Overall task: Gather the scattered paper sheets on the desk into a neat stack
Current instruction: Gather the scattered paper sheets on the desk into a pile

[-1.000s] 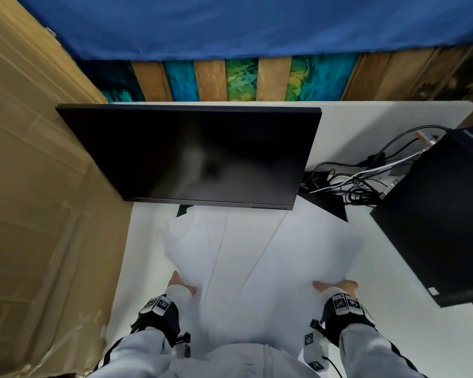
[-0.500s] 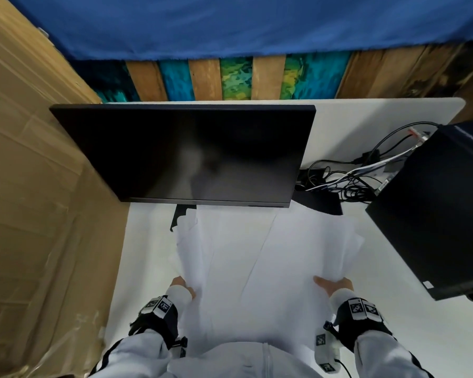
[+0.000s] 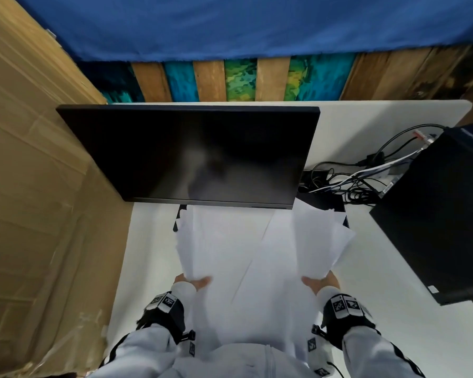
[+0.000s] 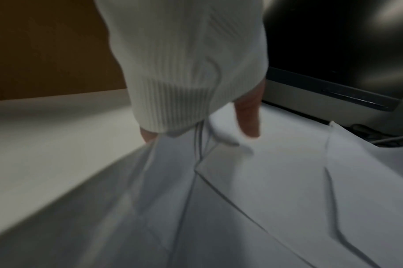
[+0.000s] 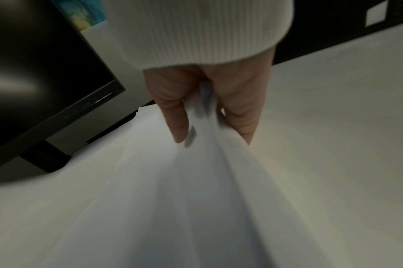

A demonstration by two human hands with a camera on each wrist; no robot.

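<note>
I see my right hand [image 5: 209, 101] pinching the paper sheets [image 3: 246, 268] between thumb and fingers [image 5: 239, 108]; my left hand [image 3: 193, 282] grips their opposite edge. Sheets fan unevenly beyond my fingertips, over the white desk [image 3: 380, 282], reaching the monitor [image 3: 191, 156].

The head view is evenly lit and fairly sharp, with straight edges bowed toward the corners. A pale glare smears across the dark monitor [image 3: 191, 156]. Both wrist views are dim and grainy; the paper sheets [image 4: 264, 208] streak with motion blur, and the white bench [image 5: 333, 127] looks grey.
</note>
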